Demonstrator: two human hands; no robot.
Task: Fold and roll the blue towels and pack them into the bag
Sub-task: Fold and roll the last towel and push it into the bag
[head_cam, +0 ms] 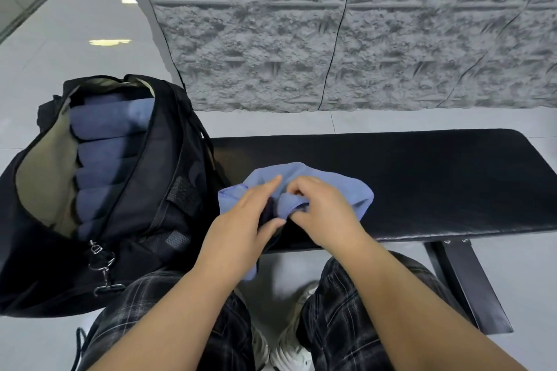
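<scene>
1. Nearest the camera are the person's knees in dark plaid trousers (355, 322), with white shoes (289, 352) on the pale tiled floor (512, 274) between them.
2. Both forearms reach forward to the near edge of the black padded counter (422, 178), at its left end.
3. The left hand (241, 220) lies over the left part of a loose blue towel (340, 184) – fingers nearly straight and resting on the cloth, thumb out to the right, gripping nothing that I can see.
4. The right hand (319, 208) is curled and pinches a bunched fold of the same towel, just beside the left thumb.
5. The towel lies crumpled, not yet rolled; one corner hangs over the counter's near edge, below the left wrist.
6. To the right of the hands the counter top runs bare to its rounded far-right end.
7. Just left of the towel, touching the counter's left end, stands the black bag (144, 190), unzipped with its tan lining showing.
8. Inside it, rolled blue towels (105, 159) are stacked side by side – at least five.
9. Beyond the counter, floor, then a rough grey textured wall (331, 39).
</scene>
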